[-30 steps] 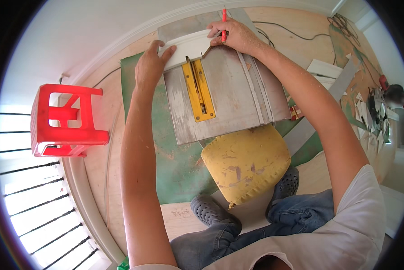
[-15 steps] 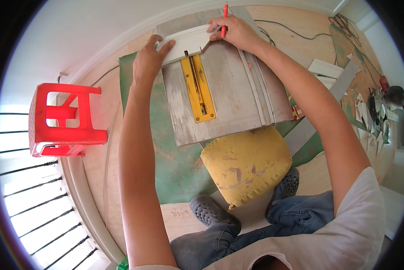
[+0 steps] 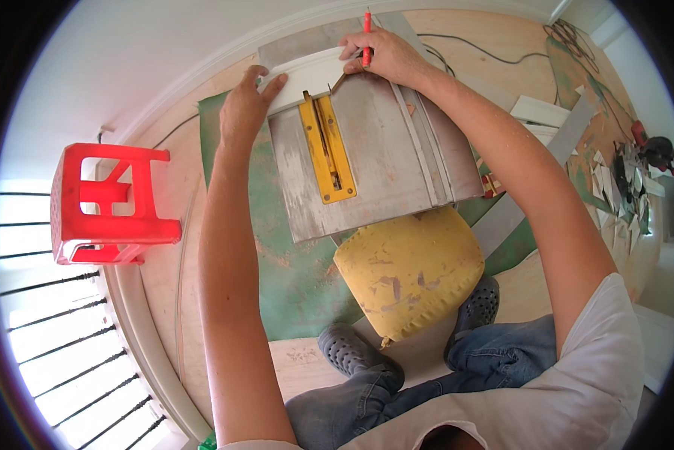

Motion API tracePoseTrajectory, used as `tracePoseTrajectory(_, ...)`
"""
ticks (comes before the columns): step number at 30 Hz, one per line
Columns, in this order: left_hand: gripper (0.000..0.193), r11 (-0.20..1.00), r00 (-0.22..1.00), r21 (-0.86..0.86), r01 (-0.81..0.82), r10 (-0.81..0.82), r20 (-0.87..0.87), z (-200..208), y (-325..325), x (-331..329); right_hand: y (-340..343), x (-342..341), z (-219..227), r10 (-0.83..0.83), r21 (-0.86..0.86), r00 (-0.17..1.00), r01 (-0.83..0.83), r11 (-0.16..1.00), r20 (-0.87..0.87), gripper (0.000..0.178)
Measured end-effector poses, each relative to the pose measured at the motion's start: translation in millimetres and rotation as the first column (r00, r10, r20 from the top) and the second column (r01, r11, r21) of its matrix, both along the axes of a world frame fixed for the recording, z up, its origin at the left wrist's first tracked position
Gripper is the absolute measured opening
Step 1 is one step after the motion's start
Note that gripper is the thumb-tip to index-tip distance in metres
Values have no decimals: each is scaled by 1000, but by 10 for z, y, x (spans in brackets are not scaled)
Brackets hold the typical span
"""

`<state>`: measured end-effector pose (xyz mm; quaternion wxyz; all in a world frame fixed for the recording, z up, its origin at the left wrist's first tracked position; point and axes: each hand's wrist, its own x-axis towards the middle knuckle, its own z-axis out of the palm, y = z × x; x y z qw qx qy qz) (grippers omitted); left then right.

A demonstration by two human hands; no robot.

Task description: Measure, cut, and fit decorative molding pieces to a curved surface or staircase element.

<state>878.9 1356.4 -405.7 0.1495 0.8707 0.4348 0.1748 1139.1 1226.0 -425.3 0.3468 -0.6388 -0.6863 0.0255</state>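
A white trim board [image 3: 307, 73] lies across the far end of a grey metal saw table [image 3: 378, 150]. My left hand [image 3: 248, 97] grips the board's left end, thumb on top and fingers curled over the far edge. At the other end, my right hand [image 3: 382, 56] pinches the board, beside an angled cut edge. A red pencil [image 3: 367, 41] stands up between the fingers of that same hand. Just nearer than the board is a yellow slotted insert plate [image 3: 327, 154]; its slot's far end meets the board's near edge.
A yellow, scuffed padded sack [image 3: 412, 274] sits against the saw's near side. To the left stands a red plastic stool [image 3: 115, 206] near black railing bars [image 3: 52, 281]. White offcuts [image 3: 540, 112] and a power tool [image 3: 656, 152] lie right. A cable [image 3: 494, 56] crosses the floor behind.
The board and both hands have come slightly nearer, toward the insert plate. The view has shifted a little. Both hands keep their hold, and the pencil stays in my right hand.
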Motion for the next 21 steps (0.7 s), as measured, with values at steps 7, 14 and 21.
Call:
tracePoseTrajectory(7,63,1000,1000,-1,-7,7,-17,7,-94,-53,-32,-12,-8,36,5,999,-36,999,2,29)
tracePoseTrajectory(14,64,999,999,-46,-10,8,-34,17,101,72,89,7,-21,-67,-21,997,66,998,-39,32)
tracePoseTrajectory(21,63,1000,1000,-20,15,-15,-4,-8,162,63,119,35,-96,-61,32,998,60,998,10,34)
